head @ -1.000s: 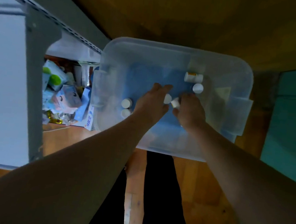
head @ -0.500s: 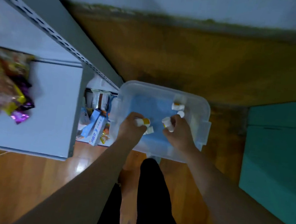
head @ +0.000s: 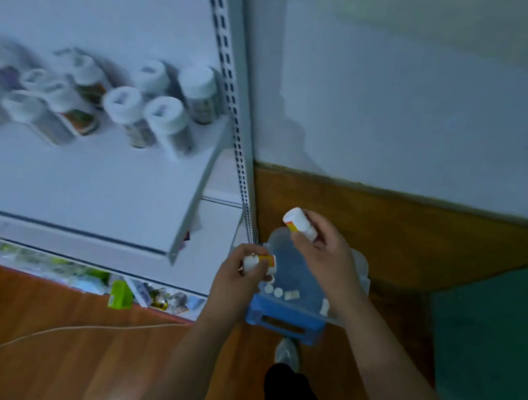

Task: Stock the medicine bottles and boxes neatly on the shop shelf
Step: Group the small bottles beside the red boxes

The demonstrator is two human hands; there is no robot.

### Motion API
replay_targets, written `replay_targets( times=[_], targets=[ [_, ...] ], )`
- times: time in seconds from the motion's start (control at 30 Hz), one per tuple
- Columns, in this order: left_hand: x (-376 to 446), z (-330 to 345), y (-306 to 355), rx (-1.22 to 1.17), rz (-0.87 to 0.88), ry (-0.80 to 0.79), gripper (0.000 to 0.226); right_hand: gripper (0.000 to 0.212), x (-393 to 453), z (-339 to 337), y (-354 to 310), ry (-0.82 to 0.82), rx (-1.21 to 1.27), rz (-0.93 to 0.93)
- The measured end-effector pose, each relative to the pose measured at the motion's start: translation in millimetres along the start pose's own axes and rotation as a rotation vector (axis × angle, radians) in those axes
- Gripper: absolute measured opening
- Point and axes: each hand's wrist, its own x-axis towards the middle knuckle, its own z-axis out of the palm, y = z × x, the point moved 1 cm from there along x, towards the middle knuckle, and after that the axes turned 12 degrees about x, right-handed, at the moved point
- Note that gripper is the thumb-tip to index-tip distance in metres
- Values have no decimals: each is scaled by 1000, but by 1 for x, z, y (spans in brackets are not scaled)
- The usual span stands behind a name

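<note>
Both hands are loaded and up out of the bin. The right hand (head: 325,254) has its fingers curled round a small white bottle (head: 300,224), cap end tilted up and to the left, orange label band showing. The left hand (head: 239,275) grips a second small bottle (head: 258,261) lying roughly sideways in the fingers, with what may be another tucked beside it; that part is too blurred to settle. Below them the clear plastic bin (head: 359,267) sits on a blue stool (head: 286,321), with a few white caps (head: 273,290) of stock left inside.

The target is up and to the left: the pale shelf (head: 96,183), where a cluster of larger white-capped jars (head: 158,115) stands toward the back right corner, near the slotted upright (head: 233,100). The front strip of the shelf looks bare.

To do this step well, he wants each bottle turned upright before it reaches the board, base down and label facing out. Set them one hand at a time, in a row in front of or beside the standing jars, close but not knocking them. The sideways bottle in the left hand probably needs a roll in the fingers first. The main risk is a small, light bottle tipping on release, so a flat landing and a clean let-go matter most.
</note>
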Motion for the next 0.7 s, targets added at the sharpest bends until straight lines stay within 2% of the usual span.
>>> replay_targets(
  times=[0.2, 0.33, 0.5, 0.7],
  targets=[
    [-83, -80, -8, -38, 92, 25, 5, 38, -72, 96, -87, -168, -26, -192],
    [-128, -148, -38, -37, 48, 91, 17, 32, -104, 163, -117, -277, -68, -227],
    [-175, -241, -79, -154, -20, 338, 29, 28, -144, 247, -121, -439, -122, -236],
    [-206, -331, -119, -267, -94, 585, 29, 23, -156, 344, -108, -598, -85, -177]
  ],
)
